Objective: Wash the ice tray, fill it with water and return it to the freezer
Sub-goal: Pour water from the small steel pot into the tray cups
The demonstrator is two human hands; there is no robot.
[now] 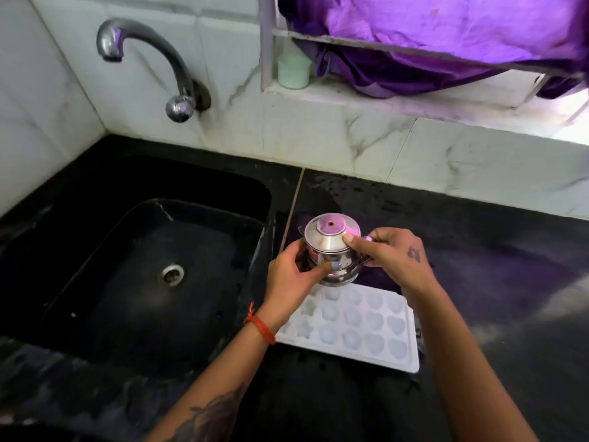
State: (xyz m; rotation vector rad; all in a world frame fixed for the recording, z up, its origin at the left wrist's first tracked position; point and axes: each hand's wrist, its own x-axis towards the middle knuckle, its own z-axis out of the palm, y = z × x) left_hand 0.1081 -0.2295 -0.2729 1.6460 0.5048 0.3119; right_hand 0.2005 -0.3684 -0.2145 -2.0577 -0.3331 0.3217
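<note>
A white ice tray (357,327) with round, star and heart moulds lies flat on the black counter (478,282), just right of the sink. Above its far edge I hold a small steel pot (331,247) with a conical lid, upright. My left hand (291,279) grips the pot's left side, thumb across its front. My right hand (392,253) holds the right side, thumb pressed on the lid's slope. Part of the tray's left side is hidden behind my left wrist.
A black sink (153,275) with a metal drain lies to the left, under a chrome tap (149,55) on the marble wall; no water runs. A pale green cup (294,71) stands on the window ledge beside purple cloth (439,36).
</note>
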